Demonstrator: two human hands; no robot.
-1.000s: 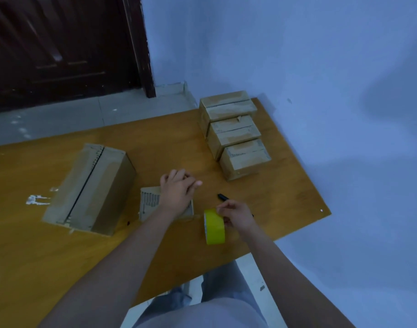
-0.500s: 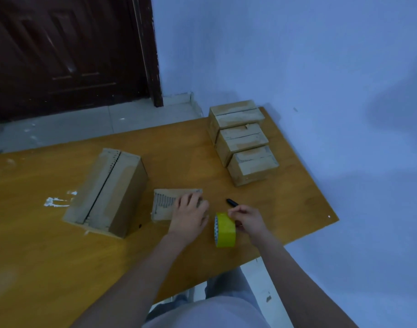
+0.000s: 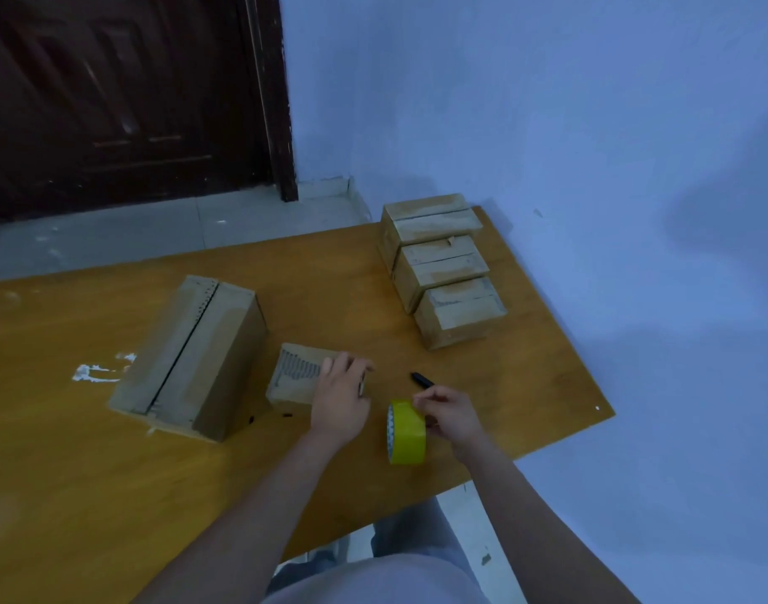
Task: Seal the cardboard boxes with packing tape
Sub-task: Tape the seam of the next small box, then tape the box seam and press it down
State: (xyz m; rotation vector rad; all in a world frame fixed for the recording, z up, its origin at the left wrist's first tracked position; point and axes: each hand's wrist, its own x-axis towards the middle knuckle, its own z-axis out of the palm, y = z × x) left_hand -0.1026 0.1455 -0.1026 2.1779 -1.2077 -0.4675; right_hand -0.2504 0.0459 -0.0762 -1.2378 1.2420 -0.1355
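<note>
Cardboard, matte and brown: a large box (image 3: 190, 359) lies left of the left hand (image 3: 341, 398), long axis running away from the person. That hand rests flat, fingers relaxed, on a small box (image 3: 293, 377). Right hand (image 3: 450, 414) pinches the glossy yellow tape roll (image 3: 407, 431), standing on edge; three small boxes (image 3: 443, 268) beyond

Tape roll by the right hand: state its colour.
Yellow. The tape roll stands on edge on the table, shown in the head view.
</note>
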